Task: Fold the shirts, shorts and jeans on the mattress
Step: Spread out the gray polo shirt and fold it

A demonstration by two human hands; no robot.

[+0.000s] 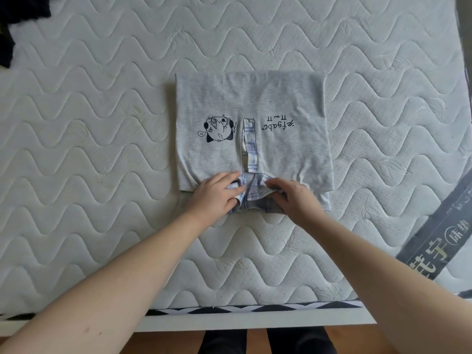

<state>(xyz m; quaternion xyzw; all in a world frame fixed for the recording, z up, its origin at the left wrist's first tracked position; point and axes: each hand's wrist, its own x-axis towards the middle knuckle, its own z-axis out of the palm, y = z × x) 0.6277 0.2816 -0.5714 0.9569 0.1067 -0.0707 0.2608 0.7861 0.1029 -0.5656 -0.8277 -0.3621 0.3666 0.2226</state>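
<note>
A light grey shirt [268,103] lies folded into a rectangle in the middle of the mattress [102,123], its cartoon print and lettering facing me upside down. A plaid placket runs down its middle to a plaid collar [252,192] at the near edge. My left hand [214,198] pinches the left side of the collar. On the collar's right side, my right hand [293,200] has its fingers curled over the cloth. Part of the collar is hidden under both hands.
Dark clothing [15,19] sits at the far left corner of the mattress. A grey printed band [439,241] crosses the mattress's right side. The mattress's near edge and white bed frame [255,320] lie just in front of my legs.
</note>
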